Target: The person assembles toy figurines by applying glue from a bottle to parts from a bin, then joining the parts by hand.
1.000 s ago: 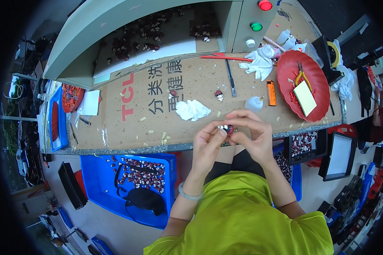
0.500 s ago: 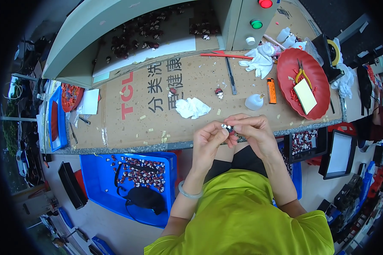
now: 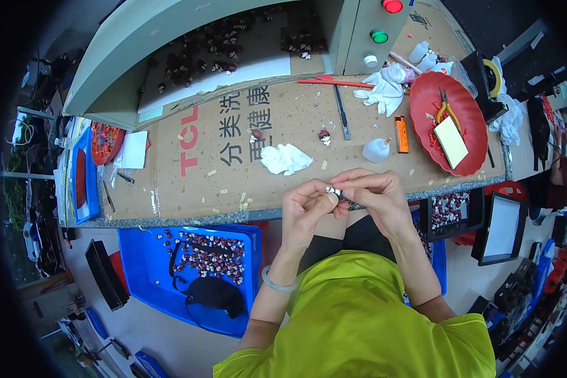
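Just past the table's front edge, my left hand (image 3: 310,208) and my right hand (image 3: 379,198) meet, both closed in a pinch on one small figurine (image 3: 334,190). White and dark parts of it show between the fingertips; the rest is covered by my fingers. Two similar dark-red and white figurines lie on the cardboard, one (image 3: 324,137) beyond my hands and another (image 3: 256,135) farther left. A crumpled white tissue (image 3: 285,160) is nearest my left hand. Beyond my right hand stands a small squeeze bottle (image 3: 376,151), with an orange box-like stick (image 3: 402,134) beside it.
A red scalloped dish (image 3: 422,94) at the right holds yellow-handled pliers (image 3: 448,112) and a pale yellow pad (image 3: 452,143). A grey booth (image 3: 82,94) with figurines inside stands at the back. Below the table's left side, a blue bin (image 3: 145,277) holds many figurines and a black bag (image 3: 214,296).
My hands stay together on the figurine. The left hand has shifted very slightly left, and the figurine has turned a little between the fingers.
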`<state>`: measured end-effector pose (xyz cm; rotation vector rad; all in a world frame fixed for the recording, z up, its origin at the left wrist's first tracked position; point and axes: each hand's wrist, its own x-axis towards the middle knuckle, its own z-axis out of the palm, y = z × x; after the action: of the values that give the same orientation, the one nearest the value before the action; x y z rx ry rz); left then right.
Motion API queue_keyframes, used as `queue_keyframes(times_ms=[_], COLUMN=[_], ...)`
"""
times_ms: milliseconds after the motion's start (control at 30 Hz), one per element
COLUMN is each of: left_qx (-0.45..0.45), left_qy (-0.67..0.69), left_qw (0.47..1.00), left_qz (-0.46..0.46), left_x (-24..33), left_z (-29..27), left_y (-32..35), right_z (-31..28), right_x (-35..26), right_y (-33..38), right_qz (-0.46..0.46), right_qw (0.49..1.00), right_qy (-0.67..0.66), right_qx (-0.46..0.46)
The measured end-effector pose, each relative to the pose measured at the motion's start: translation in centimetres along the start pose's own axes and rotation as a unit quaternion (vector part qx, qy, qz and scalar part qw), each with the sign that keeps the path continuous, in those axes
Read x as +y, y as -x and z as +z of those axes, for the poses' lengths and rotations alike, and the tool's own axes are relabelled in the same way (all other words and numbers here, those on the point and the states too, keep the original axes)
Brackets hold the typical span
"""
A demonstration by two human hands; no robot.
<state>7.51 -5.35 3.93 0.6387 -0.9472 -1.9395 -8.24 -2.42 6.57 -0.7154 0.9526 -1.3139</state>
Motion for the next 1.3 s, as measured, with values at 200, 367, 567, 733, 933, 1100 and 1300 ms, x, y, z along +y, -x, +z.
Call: queue_keyframes(times_ms=[200,367,567,733,933,1100,1300], left_qx=[0.008,0.001,-0.024,-0.043,-0.005,0.04,0.103], left_qy=[0.0,0.003,0.011,0.015,0.035,-0.047,-0.256], left_qw=[1.0,1.0,0.999,0.998,0.999,0.996,0.951], left_qz=[0.004,0.005,0.023,0.036,0.018,0.062,0.141], left_x=[0.4,0.4,0.0,-0.3,0.2,1.0,1.0], left_z=[0.2,0.1,0.2,0.1,0.6,1.0,0.7], left_y=[0.4,0.5,0.7,0.8,1.1,0.9,0.7], right_z=[0.4,0.8,1.0,0.9,0.8,0.6,0.3], right_x=[-0.6,-0.8,-0.9,-0.9,-0.5,0.2,0.8], right_y=[0.2,0.5,0.8,1.0,0.9,0.7,0.2], right_qz=[0.021,0.008,-0.024,-0.027,-0.05,-0.097,-0.165], right_qw=[1.0,1.0,0.999,0.999,0.997,0.988,0.952], right_qy=[-0.001,0.008,0.024,0.033,0.06,0.115,0.259], right_qx=[-0.009,-0.007,-0.009,-0.013,-0.02,-0.017,0.0])
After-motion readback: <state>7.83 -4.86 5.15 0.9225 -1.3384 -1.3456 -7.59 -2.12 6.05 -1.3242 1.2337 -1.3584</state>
